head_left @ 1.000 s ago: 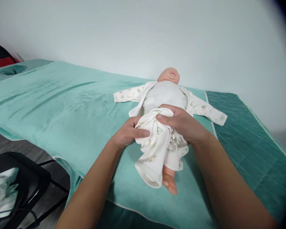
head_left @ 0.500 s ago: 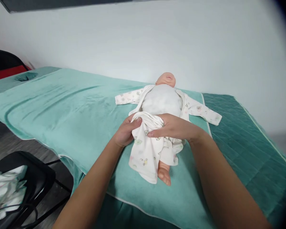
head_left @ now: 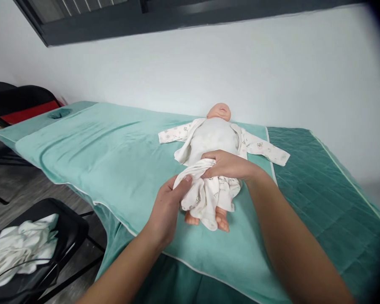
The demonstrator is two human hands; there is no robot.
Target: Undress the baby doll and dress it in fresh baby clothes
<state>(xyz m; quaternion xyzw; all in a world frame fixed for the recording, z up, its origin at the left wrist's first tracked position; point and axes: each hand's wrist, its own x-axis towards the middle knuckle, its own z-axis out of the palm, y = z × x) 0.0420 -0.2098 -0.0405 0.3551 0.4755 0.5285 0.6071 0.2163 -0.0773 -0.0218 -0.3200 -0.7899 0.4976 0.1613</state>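
Note:
A baby doll (head_left: 213, 135) lies on its back on the green-covered bed, its head toward the wall. It wears an unfastened white printed jacket (head_left: 262, 151), sleeves spread wide, over a pale torso. Both my hands grip white printed baby pants (head_left: 205, 194) around the doll's legs. My left hand (head_left: 169, 207) pinches the bunched cloth on the left, thumb on top. Higher up, near the waist, my right hand (head_left: 226, 164) is closed on the waistband, its fingertips partly hidden by fabric. Two bare doll feet (head_left: 222, 219) stick out below the cloth.
Green velvety cover (head_left: 114, 147) drapes the bed; a darker quilted cover (head_left: 310, 181) lies at right. At lower left, a black chair (head_left: 72, 223) holds crumpled white cloths (head_left: 25, 245) and a cable. More black chairs (head_left: 34, 101) stand far left. A dark window frame (head_left: 177, 21) crosses the wall.
My left hand has moved down and gathered the left leg cloth upward, so a second foot shows. My right hand has shifted slightly on the waistband. The view has tilted up.

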